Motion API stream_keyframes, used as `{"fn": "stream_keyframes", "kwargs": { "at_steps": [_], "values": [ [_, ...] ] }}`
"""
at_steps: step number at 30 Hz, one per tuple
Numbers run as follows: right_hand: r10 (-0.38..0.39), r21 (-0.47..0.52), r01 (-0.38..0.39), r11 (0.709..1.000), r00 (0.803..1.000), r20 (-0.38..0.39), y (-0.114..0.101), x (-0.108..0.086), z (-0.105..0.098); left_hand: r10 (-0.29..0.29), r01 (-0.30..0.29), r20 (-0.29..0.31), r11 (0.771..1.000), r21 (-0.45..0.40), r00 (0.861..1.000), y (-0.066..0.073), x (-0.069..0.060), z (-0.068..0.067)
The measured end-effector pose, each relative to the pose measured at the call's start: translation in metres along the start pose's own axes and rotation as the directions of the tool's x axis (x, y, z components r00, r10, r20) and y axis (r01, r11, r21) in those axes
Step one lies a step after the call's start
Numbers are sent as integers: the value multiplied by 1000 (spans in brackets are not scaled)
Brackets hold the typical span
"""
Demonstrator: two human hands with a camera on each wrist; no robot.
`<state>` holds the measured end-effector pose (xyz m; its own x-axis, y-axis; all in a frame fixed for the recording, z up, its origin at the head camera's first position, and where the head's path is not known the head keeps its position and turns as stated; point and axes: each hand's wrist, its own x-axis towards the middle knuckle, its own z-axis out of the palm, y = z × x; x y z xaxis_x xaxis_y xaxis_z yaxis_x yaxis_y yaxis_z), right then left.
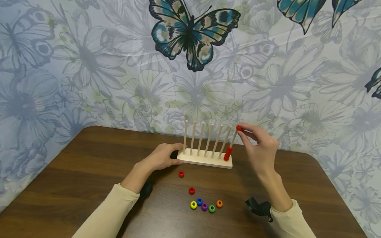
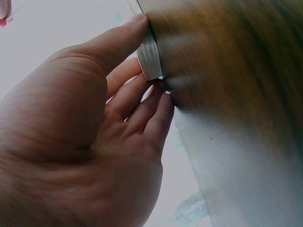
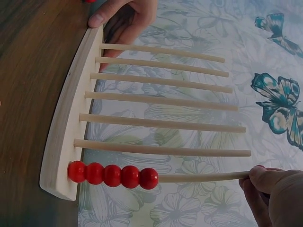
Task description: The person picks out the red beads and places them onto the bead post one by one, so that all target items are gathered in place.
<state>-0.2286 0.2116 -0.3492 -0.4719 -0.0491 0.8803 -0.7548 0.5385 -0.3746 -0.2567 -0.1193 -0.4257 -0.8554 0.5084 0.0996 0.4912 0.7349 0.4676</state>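
Note:
A pale wooden base [image 1: 205,161] with a row of upright pegs stands on the table. My left hand [image 1: 162,157] grips its left end, thumb on the near side and fingers behind; the left wrist view shows the base's end [image 2: 150,59] between them. Stacked red beads [image 3: 112,175] sit at the bottom of the rightmost peg [image 3: 203,177], while the other pegs are bare. At that peg's tip, my right hand [image 1: 263,147] pinches another red bead [image 1: 238,128] between thumb and fingers. In the right wrist view the fingers mostly hide this bead.
Two loose red beads, one [image 1: 181,174] nearer the base and one [image 1: 191,190] closer to me, lie on the brown table [image 1: 98,178]. Yellow [image 1: 193,205], blue [image 1: 199,201], purple [image 1: 204,206], green [image 1: 211,208] and orange [image 1: 219,203] beads form a cluster. A butterfly-patterned cloth [image 1: 196,89] hangs behind.

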Motion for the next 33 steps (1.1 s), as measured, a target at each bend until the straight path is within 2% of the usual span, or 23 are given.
{"fn": "stream_keyframes", "kwargs": {
  "at_steps": [9,19,25,29,33],
  "values": [
    [-31,-64,30,997,999,-17,1,-1,1,-15,15,6,1000,8,1000,0,0,1],
    [-51,-41,51,998,999,5,5,0,2,-13,13,10,1000,13,1000,0,0,0],
    [-37,-12,37,999,999,31,11,-2,3,-32,32,11,999,-3,999,1,0,0],
    [-24,-4,24,1000,999,39,11,-1,3,-21,21,7,1000,0,1000,2,0,-2],
    [-2,-61,5,998,998,55,9,-2,1,-7,7,10,1000,8,1000,2,-1,-2]
  ]
}}
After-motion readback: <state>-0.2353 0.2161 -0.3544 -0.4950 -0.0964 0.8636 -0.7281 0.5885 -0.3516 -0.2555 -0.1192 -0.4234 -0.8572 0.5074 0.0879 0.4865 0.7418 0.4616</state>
